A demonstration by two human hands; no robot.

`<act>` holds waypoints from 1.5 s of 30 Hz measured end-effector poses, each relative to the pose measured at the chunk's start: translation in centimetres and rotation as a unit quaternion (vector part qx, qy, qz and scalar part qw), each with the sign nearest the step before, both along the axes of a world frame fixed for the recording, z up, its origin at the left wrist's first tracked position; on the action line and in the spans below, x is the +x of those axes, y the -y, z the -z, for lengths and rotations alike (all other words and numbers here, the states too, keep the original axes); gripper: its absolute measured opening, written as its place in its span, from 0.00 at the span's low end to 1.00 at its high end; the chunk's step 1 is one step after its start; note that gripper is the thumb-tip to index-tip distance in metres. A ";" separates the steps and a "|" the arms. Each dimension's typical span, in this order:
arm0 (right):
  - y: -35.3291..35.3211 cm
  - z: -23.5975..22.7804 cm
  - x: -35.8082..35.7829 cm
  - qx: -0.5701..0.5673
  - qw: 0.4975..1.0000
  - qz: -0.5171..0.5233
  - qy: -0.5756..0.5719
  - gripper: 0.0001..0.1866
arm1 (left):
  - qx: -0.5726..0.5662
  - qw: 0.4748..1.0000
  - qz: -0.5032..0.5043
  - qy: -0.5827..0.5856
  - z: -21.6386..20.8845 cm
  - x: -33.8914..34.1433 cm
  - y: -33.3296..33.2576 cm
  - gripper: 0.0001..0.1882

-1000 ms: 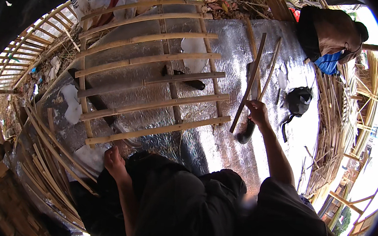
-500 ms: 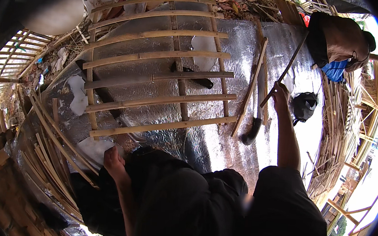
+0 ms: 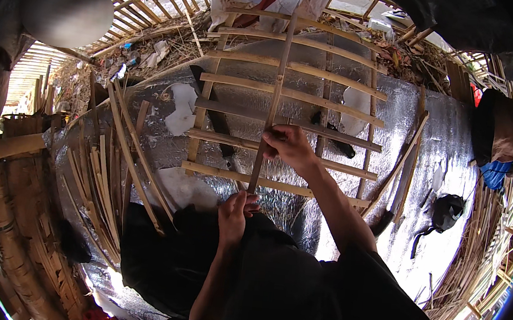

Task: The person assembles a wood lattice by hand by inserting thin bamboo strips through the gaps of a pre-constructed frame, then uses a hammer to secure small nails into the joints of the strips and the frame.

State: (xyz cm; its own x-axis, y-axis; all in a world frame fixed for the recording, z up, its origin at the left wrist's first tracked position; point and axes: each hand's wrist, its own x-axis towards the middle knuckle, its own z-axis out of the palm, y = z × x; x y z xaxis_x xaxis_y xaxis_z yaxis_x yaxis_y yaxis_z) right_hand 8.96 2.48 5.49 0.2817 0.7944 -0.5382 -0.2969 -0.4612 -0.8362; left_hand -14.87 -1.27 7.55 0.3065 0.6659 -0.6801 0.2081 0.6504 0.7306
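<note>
- The right hand [image 3: 288,147] is closed around a long slat [image 3: 272,103] that lies across the frame [image 3: 293,96], running from 12 to 6 o'clock.
- The left hand [image 3: 236,210] grips the slat's near end, at 6 o'clock of the frame.
- The frame lies flat on a silver sheet [image 3: 437,140].
- Loose strips [image 3: 107,170] are piled at 9 o'clock.
- A black bag [image 3: 446,212] sits at 3 o'clock.
</note>
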 end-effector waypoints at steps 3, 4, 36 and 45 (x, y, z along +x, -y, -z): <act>-1.3 0.8 -0.3 -0.032 0.998 -0.035 0.031 0.09 | -0.015 1.000 -0.020 -0.003 0.6 0.7 0.1 0.25; -1.0 0.8 -0.3 -0.035 0.998 -0.036 0.031 0.10 | -0.019 0.999 -0.031 -0.003 0.3 1.0 0.2 0.25; 0.4 0.3 1.9 0.014 0.997 0.055 0.056 0.13 | 0.098 0.991 -0.038 -0.084 -1.4 0.1 -2.0 0.16; 20.7 0.7 21.5 -0.007 0.881 0.354 0.313 0.11 | 0.465 0.729 -0.134 -0.485 1.0 -19.7 -11.1 0.11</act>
State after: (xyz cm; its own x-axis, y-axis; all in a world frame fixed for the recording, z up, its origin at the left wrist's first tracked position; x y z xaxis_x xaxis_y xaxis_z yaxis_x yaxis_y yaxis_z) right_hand 30.47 -18.21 4.82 0.9492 0.2945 -0.1108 0.0019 -0.3576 -0.9339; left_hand -34.56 9.80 6.51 -0.2444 0.9244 0.2928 0.8759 0.0810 0.4756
